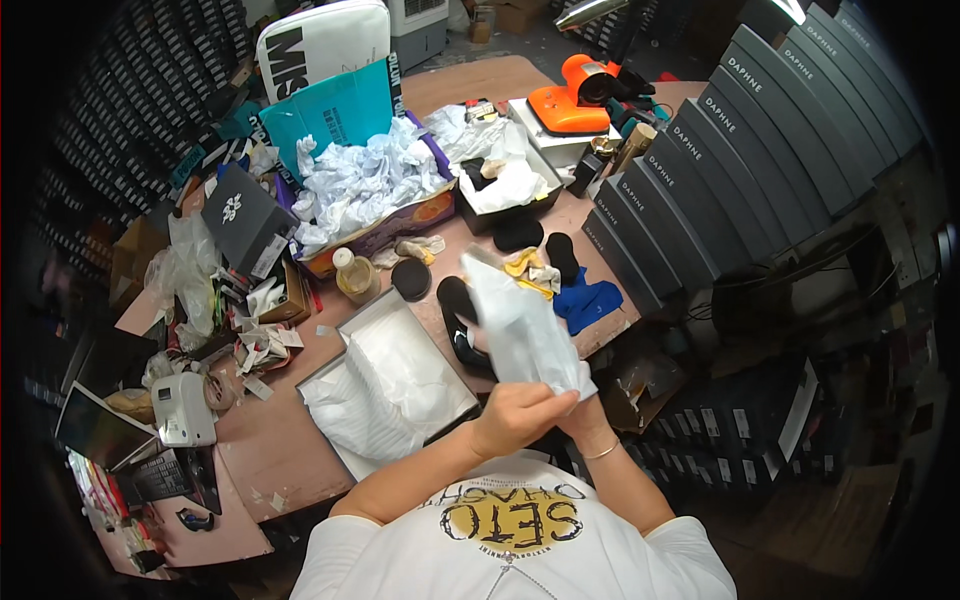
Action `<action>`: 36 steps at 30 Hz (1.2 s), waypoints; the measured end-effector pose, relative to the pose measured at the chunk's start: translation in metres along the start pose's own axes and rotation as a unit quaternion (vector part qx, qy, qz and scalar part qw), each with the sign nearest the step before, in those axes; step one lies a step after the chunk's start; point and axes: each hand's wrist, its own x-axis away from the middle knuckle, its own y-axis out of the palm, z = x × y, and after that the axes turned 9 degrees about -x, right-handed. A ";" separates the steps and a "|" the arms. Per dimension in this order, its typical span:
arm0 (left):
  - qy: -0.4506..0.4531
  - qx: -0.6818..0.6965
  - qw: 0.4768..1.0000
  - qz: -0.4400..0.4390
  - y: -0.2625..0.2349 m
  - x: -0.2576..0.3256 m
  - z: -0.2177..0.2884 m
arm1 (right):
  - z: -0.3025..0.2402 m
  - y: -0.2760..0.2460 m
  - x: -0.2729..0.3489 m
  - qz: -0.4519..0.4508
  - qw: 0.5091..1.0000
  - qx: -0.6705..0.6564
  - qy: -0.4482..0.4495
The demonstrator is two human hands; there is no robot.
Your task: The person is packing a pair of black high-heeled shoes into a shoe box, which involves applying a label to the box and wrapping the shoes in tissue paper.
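Item held: long white tissue-paper bundle (520,325), wrapped about something hidden, raised upright over the near edge of the pink work surface (290,455). Left hand (515,415): fingers closed round the bundle's lower end. Right hand (580,412): pressed against the same end from behind, mostly hidden; whether its fingers are shut cannot be told. Landmark: open white cardboard shoe box lined with white tissue sheet (385,390), just left of the bundle. Beyond the bundle, away from the box: black shoe (462,325), partly covered; yellow and blue cloth scraps (560,285); round black lid (410,280). Further from the box: yellowish plastic bottle (355,275), heap of crumpled white paper in a printed carton (365,180), orange handheld appliance (580,95), row of slanted grey shoe boxes (700,190). Risk, by judgement: grip sits only at the bottom, so the thin paper could tear or unroll and the contents slide out onto the crowded surface; the tall top could also flop sideways and knock the bottle.
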 end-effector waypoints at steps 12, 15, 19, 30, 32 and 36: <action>-0.202 -0.074 0.952 -0.218 0.021 0.033 -0.048 | -0.073 -0.037 -0.051 -0.017 0.698 0.675 -0.239; -0.121 -0.335 0.841 -0.406 0.038 0.098 -0.133 | -0.076 -0.045 -0.074 -0.018 0.727 0.648 -0.229; -0.067 -0.336 0.813 -0.471 0.052 0.125 -0.166 | -0.067 -0.052 -0.101 -0.049 0.654 0.718 -0.235; -0.150 -0.379 0.840 -0.357 -0.118 0.044 -0.113 | -0.085 -0.094 -0.060 -0.044 0.583 0.805 0.096; -0.109 -0.356 0.845 -0.383 -0.118 0.049 -0.098 | -0.071 -0.028 -0.046 -0.041 0.651 0.748 0.123; -0.046 -0.306 0.900 -0.306 -0.083 0.027 -0.081 | -0.008 0.008 -0.063 -0.312 0.693 0.648 0.056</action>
